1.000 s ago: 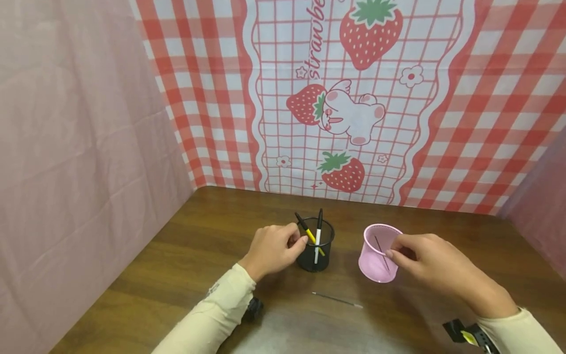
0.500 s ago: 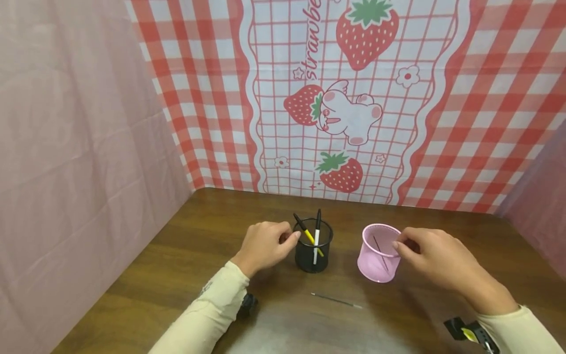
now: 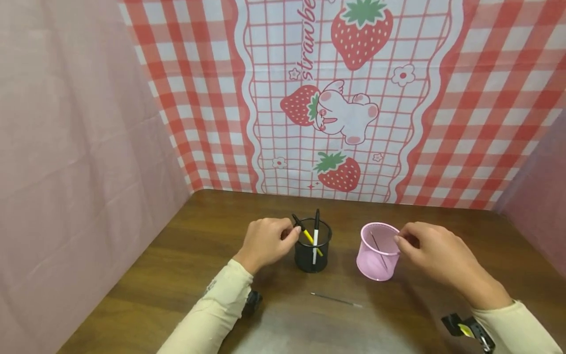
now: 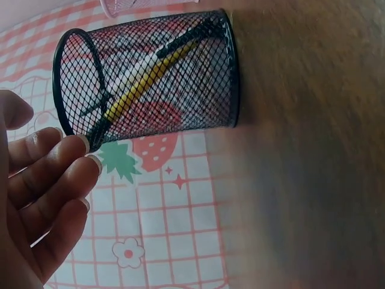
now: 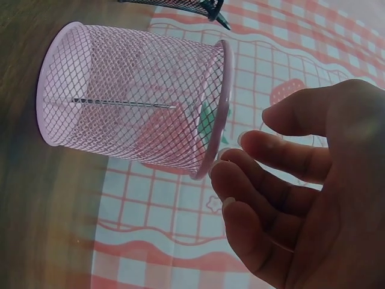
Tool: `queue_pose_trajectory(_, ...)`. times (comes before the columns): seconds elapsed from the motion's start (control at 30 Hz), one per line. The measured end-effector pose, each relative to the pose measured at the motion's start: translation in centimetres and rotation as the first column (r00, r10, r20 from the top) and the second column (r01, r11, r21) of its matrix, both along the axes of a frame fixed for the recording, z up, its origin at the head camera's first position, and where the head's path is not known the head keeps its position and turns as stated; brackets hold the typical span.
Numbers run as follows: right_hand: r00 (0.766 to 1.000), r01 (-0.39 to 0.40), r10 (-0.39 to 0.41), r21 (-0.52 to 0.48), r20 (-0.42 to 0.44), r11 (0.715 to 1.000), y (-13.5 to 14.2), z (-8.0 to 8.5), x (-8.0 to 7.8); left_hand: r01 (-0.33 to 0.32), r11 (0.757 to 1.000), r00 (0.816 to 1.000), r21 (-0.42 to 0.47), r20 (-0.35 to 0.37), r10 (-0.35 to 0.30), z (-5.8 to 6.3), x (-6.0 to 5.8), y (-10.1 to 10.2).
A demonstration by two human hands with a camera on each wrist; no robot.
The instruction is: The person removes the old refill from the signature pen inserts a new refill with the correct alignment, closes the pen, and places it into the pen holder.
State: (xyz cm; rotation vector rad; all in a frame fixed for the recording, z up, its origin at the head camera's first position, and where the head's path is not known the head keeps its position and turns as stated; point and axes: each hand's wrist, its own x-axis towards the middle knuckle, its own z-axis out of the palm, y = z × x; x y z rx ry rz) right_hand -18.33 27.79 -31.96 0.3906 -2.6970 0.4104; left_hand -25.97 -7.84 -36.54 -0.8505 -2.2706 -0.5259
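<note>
My left hand (image 3: 267, 244) hovers at the left rim of a black mesh pen holder (image 3: 304, 261), fingers loosely bent and nothing between them. Inside that holder lean a yellow pen (image 4: 139, 90) and a white pen (image 3: 315, 240), both with black ends. To its right stands a pink mesh pen holder (image 3: 370, 266) with one thin dark pen refill (image 3: 379, 251) slanting inside. By its right rim is my right hand (image 3: 435, 253), thumb apart from the relaxed fingers, holding nothing. In both wrist views fingertips lie close to a rim; whether they touch is unclear.
Another thin pen refill (image 3: 336, 299) lies on the wooden table (image 3: 177, 260) in front of the two holders. Behind the table hangs a red-and-white checked cloth (image 3: 216, 123) with strawberry prints. A plain pink cloth (image 3: 79, 172) covers the left side.
My left hand has drawn slightly up and back from the black holder's rim. The right hand has risen a little beside the pink holder. The holders and refills stay put.
</note>
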Motion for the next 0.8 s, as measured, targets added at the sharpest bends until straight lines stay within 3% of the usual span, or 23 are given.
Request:
queue_pose_trajectory(0.27,1.000,0.000,0.000,-0.001,-0.015,1.000,0.3,-0.1,-0.3,-0.032,0.999,0.997,-0.026,-0.068,0.030,0.1,-0.2,0.6)
queue_pose_trajectory(0.63,0.998,0.047,-0.047,0.001,0.035,0.999,0.4,0.3,-1.2,-0.080,0.995,0.995,-0.055,-0.070,0.076,0.5,-0.3,1.5)
queue_pose_trajectory(0.8,0.997,0.060,-0.060,0.009,0.043,0.998,0.4,0.3,-1.7,-0.117,0.993,0.988,-0.035,-0.105,0.112,0.6,-0.2,2.0)
